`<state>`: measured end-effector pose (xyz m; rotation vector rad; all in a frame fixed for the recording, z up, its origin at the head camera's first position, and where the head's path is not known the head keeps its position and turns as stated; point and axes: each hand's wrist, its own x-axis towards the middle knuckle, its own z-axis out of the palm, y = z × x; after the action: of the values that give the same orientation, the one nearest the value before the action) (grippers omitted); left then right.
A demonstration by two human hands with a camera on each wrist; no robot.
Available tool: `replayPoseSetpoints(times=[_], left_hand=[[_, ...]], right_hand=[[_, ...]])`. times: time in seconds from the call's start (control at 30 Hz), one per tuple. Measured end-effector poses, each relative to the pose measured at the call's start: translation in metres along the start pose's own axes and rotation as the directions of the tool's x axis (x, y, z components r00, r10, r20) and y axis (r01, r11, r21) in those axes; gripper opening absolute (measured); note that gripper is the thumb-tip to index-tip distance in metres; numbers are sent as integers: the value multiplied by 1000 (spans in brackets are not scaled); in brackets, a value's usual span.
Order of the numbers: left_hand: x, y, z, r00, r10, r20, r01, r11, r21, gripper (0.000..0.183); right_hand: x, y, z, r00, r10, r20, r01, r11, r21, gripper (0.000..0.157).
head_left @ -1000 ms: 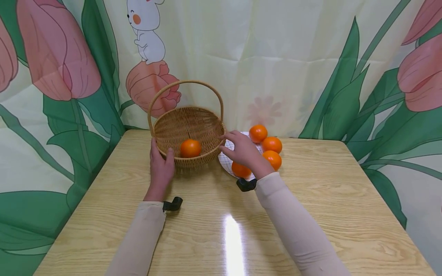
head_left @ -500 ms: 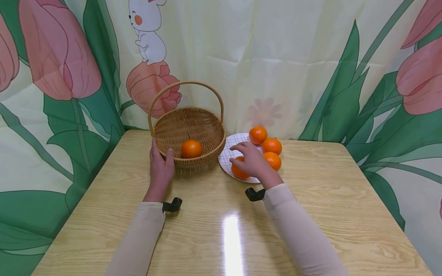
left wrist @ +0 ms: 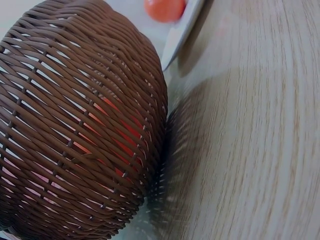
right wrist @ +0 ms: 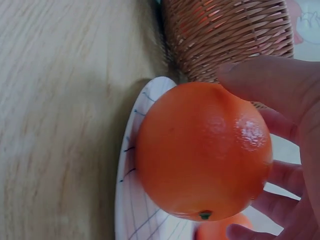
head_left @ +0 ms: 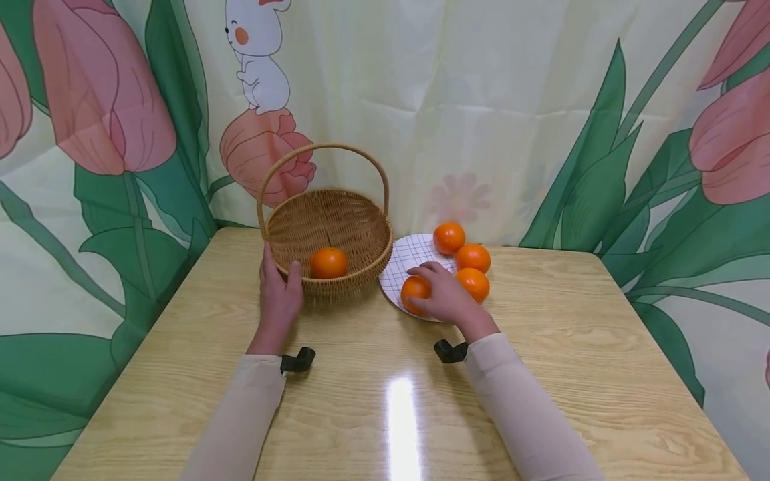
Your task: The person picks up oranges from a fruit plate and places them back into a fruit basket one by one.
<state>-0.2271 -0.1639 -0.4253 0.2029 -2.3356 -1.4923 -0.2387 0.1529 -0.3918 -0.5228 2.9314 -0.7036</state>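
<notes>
A woven wicker basket (head_left: 357, 214) with a tall arched handle leans toward me, one orange (head_left: 329, 262) inside it. My left hand (head_left: 279, 300) holds the basket at its front left, thumb at the front rim and fingers along the side. My right hand (head_left: 448, 297) grips the nearest orange (right wrist: 200, 150), which sits on a white checked plate (head_left: 409, 252). In the right wrist view the thumb lies on that orange and the other fingers reach behind it. The basket's weave fills much of the left wrist view, where the left hand cannot be made out.
Several more oranges, among them a front one (head_left: 473, 285) and a back one (head_left: 449, 238), line the plate's right side. The plate stands close to the basket's right side. A printed curtain (head_left: 493, 133) hangs behind the wooden table (head_left: 337, 401).
My right hand has moved from the basket's right rim rightward and down to the nearest orange on the plate. The orange in the basket has shifted slightly. My left hand stays at the basket.
</notes>
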Motion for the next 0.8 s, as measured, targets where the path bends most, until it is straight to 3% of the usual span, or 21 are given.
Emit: replayPoseSetpoints(times=[0.23, 0.8], left_hand=[[0, 0, -1, 1000, -4, 7, 4, 1000, 4, 76], [0, -2, 0, 1000, 14, -10, -14, 1000, 5, 74]], right_hand=[[1, 4, 6, 1000, 0, 5, 0, 1000, -3, 64], [2, 7, 13, 1000, -19, 0, 19, 999, -28, 65]])
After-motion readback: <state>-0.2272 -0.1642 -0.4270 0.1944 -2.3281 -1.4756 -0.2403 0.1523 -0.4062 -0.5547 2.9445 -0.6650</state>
